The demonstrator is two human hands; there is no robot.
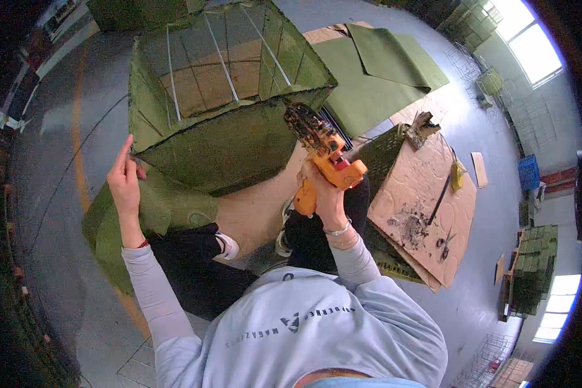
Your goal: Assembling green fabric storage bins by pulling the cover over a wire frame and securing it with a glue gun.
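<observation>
The orange plastic gun-shaped tool (348, 174) is resting in the right hand (330, 204), whose fingers are wrapping closely around its grip. It is probably feeling moderately heavy and rigid, its weight leaning toward the front; the grip is offering the safest hold, while the crusted front may be sticky or hot and is best left untouched.

Ahead of the left hand (127, 180) and beyond the right one, the large olive-green fabric-covered box (229, 155) is standing. Its walls are likely behaving as light but bulky, soft over a stiffer frame, so its corners and rim edges are promising firmer holds than the middle of a panel. The left hand is meeting its near left corner, index finger extending and the others curling; I cannot tell whether they are pinching anything.

The tool is showing bright orange around the right hand, with a reddish part and a lumpy, black-and-brown coating farther out. The box is showing dark, uneven edges, and thin pale rods (220, 58) are spanning its open side.
</observation>
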